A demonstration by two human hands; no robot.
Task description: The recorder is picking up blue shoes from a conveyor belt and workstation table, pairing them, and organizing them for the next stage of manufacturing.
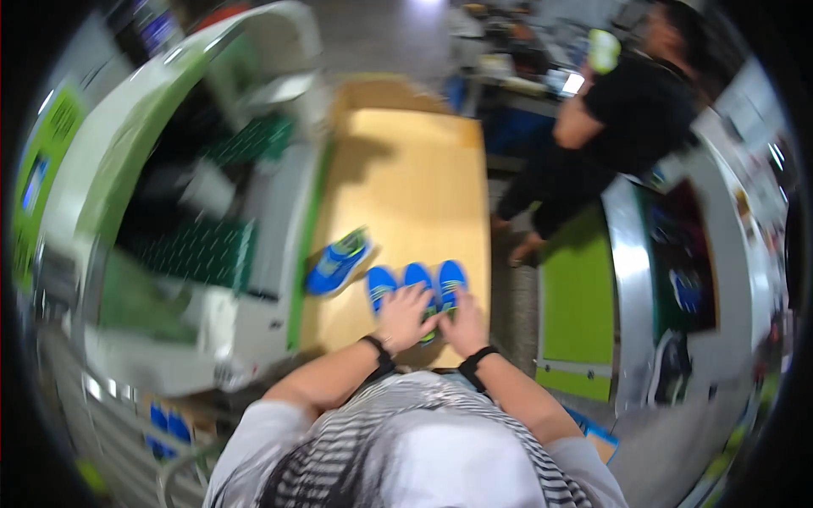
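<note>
Three blue sneakers stand side by side with toes pointing away from me: a left sneaker [380,278], a middle sneaker [416,273] and a right sneaker [451,273]. My left hand [405,318] lies over the left and middle ones, its fingers stretched and apart. Around the collar of the right sneaker, my right hand [464,327] has its fingers and thumb closed. The heels are mostly hidden under my hands. A fourth blue sneaker [337,269] with a lime lining sits apart on the left, turned at an angle.
The sneakers are on a long wooden table [415,178]. Left of it stands a pale green machine [118,195] with green perforated plates inside. Another machine with a green panel [576,296] is on the right, holding shoes. A person in black [627,110] stands beyond, at the right.
</note>
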